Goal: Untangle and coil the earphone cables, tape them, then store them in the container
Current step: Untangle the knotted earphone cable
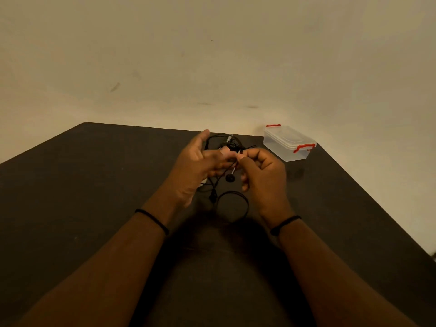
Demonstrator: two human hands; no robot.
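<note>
The black cables (232, 204) are pinched by the right hand (264, 175) and held by the left hand (198, 166), left of the container (289, 142). A loop hangs below onto the table (94, 185), nearer than the lidded container.

Container (289, 143) sits right of the cables (232, 204) on the table (94, 185).

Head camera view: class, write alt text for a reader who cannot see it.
Two bare hands, left hand and right hand, pinch a tangle of thin black earphone cables above a dark table. A clear plastic container with red clips, lid on, sits at the far right.
</note>
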